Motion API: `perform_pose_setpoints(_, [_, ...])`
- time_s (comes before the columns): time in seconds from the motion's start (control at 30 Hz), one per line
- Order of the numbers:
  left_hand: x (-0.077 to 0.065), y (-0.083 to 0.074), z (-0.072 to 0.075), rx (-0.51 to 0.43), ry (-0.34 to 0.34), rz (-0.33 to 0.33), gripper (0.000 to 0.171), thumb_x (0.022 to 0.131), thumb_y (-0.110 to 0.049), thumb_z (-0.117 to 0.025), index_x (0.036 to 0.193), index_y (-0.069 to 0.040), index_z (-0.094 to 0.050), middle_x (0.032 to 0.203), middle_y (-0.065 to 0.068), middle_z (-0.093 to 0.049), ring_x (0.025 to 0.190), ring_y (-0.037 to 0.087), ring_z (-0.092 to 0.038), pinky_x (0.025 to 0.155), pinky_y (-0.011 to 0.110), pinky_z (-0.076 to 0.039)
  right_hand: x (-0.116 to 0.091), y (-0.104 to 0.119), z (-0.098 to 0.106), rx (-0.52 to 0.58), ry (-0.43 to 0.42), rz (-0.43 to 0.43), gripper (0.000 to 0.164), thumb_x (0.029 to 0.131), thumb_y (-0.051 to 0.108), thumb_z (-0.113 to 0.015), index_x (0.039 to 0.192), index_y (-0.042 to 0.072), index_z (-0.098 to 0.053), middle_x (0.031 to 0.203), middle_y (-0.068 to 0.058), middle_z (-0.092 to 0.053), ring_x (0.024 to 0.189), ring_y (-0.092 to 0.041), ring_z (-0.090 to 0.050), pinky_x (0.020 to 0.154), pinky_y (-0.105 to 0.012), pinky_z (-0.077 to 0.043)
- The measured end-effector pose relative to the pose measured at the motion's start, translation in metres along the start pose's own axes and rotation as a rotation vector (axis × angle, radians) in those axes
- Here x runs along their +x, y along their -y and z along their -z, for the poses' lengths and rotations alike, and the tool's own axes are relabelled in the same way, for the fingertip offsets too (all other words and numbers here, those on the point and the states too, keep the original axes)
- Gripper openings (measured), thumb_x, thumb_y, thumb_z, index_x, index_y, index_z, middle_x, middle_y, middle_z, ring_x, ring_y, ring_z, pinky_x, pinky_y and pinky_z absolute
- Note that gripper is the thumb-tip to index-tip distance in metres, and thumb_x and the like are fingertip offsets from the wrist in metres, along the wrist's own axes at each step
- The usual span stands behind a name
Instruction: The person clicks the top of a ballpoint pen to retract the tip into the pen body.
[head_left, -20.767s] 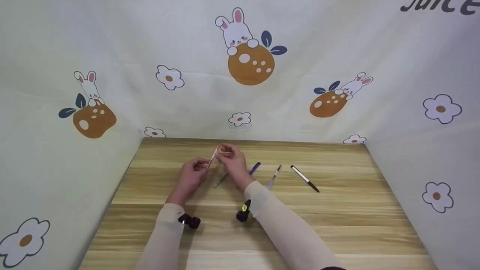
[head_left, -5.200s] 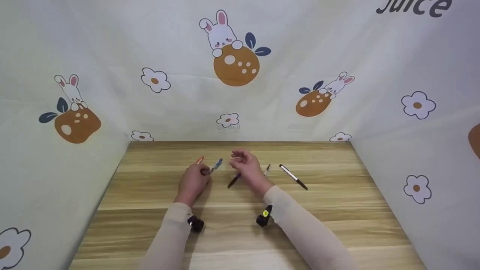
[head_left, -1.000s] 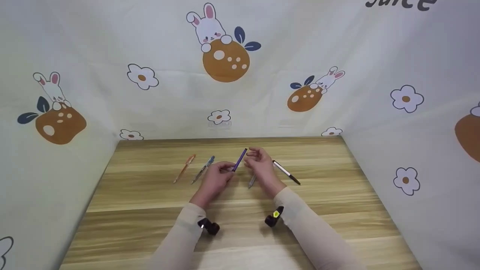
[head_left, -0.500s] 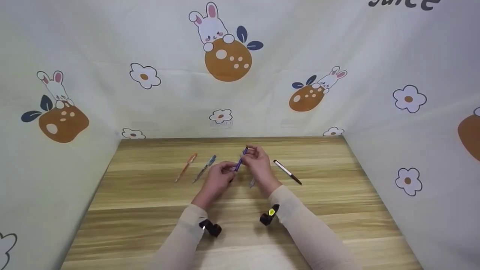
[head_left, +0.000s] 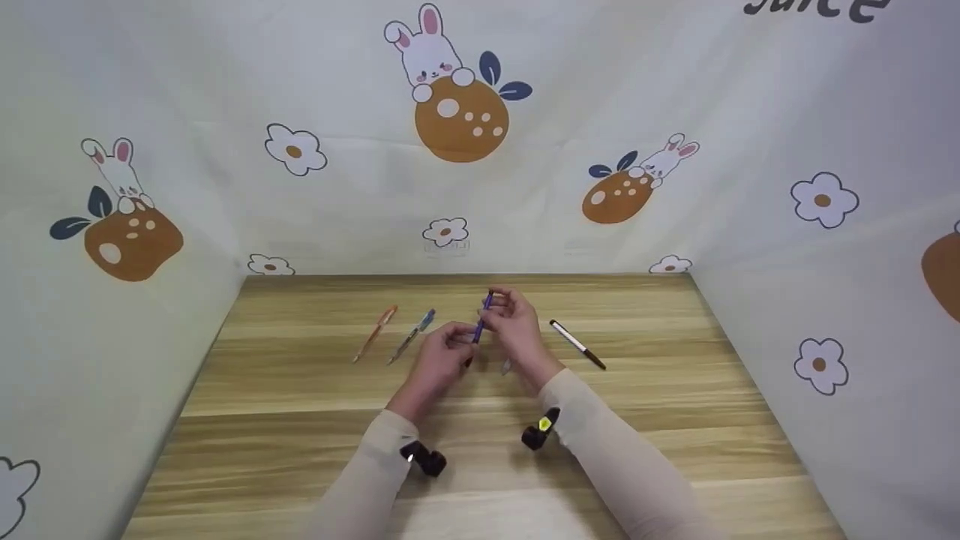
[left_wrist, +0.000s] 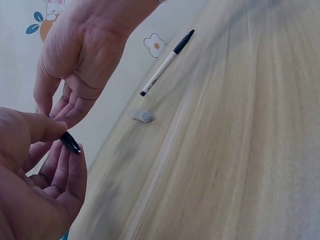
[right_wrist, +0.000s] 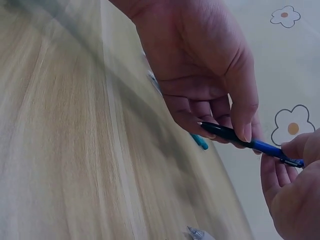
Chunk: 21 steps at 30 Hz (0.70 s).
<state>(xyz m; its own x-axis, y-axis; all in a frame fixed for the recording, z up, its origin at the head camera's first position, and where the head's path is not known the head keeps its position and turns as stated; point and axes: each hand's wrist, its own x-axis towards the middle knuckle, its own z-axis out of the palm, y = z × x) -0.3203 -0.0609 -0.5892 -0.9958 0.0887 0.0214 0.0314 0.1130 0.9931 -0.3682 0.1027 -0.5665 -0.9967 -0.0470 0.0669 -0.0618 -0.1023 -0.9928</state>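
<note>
Both hands are on a blue-purple pen (head_left: 484, 315), held aslant above the table. My left hand (head_left: 439, 358) pinches its black lower part between thumb and fingers; the bare tip (left_wrist: 78, 149) shows in the left wrist view. At the clip end, my right hand (head_left: 519, 330) pinches the barrel, as the right wrist view shows (right_wrist: 300, 187) too. To the left lie an orange pen (head_left: 375, 334) and a light-blue-topped pen (head_left: 412, 337), side by side. Below the right hand a grey pen tip (head_left: 506, 367) peeks out; the rest of that pen is hidden.
A white pen with black ends (head_left: 577, 345) lies right of the right hand. The wood-grain table (head_left: 300, 450) is bounded at the back and sides by pale printed cloth (head_left: 360, 202). A small black camera sits on each wrist.
Earlier the hands held the orange pen, then the left hand the light-blue one; both now lie left. One second ago only the left hand held the blue-purple pen; the right has since gripped its top.
</note>
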Motion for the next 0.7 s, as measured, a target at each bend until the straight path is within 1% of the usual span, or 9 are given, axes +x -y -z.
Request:
perform_pose_setpoints(0.13, [0.0,0.001,-0.002,-0.009,-0.004,-0.013,0.028,0.096,0.006,-0.072,0.125,0.003,-0.073,0.109,0.014,-0.074,0.098,0.021,-0.069,0.08,0.028,-0.058,0.0,0.004,0.002,-0.034,0.026,0.017,0.044,0.098,-0.012,-0.073,0.139,-0.001,-0.064,0.119,-0.012,-0.07,0.109,-0.029,-0.073,0.09,-0.036,-0.065])
perform_pose_setpoints(0.27, [-0.002,0.0,-0.004,-0.035,-0.007,-0.016,0.03,0.095,0.006,-0.071,0.125,0.004,-0.072,0.107,0.016,-0.074,0.092,0.019,-0.067,0.074,0.027,-0.056,-0.001,0.007,0.004,-0.061,0.061,0.038,0.044,0.098,-0.012,-0.073,0.139,-0.002,-0.064,0.119,-0.013,-0.07,0.105,-0.024,-0.073,0.091,-0.036,-0.065])
perform_pose_setpoints(0.33, [-0.003,0.0,-0.005,-0.05,-0.005,-0.016,0.03,0.095,0.007,-0.071,0.125,0.005,-0.071,0.108,0.019,-0.073,0.089,0.019,-0.067,0.071,0.026,-0.055,-0.001,0.008,0.005,-0.076,0.082,0.052,0.044,0.098,-0.012,-0.073,0.14,-0.003,-0.064,0.12,-0.015,-0.07,0.104,-0.023,-0.073,0.091,-0.036,-0.065])
perform_pose_setpoints(0.43, [-0.004,0.001,-0.008,-0.055,-0.005,-0.012,0.03,0.095,0.007,-0.071,0.125,0.005,-0.07,0.11,0.022,-0.073,0.088,0.018,-0.067,0.07,0.025,-0.055,-0.002,0.01,0.008,-0.097,0.121,0.065,0.045,0.099,-0.012,-0.073,0.141,-0.002,-0.063,0.123,-0.018,-0.069,0.104,-0.022,-0.072,0.092,-0.036,-0.065])
perform_pose_setpoints(0.5, [-0.005,0.001,-0.009,-0.063,0.001,-0.003,0.03,0.096,0.006,-0.071,0.125,0.004,-0.069,0.111,0.022,-0.074,0.089,0.018,-0.067,0.071,0.025,-0.055,-0.003,0.012,0.011,-0.112,0.148,0.069,0.045,0.099,-0.01,-0.073,0.142,-0.001,-0.063,0.125,-0.019,-0.069,0.107,-0.024,-0.073,0.094,-0.037,-0.064])
perform_pose_setpoints(0.7, [-0.009,0.0,-0.013,-0.129,0.028,0.025,0.029,0.095,0.005,-0.072,0.123,0.003,-0.067,0.107,0.014,-0.073,0.09,0.017,-0.068,0.075,0.03,-0.06,-0.005,0.018,0.018,-0.149,0.215,0.068,0.047,0.099,-0.008,-0.075,0.144,0.002,-0.065,0.121,-0.016,-0.07,0.109,-0.028,-0.073,0.094,-0.036,-0.064])
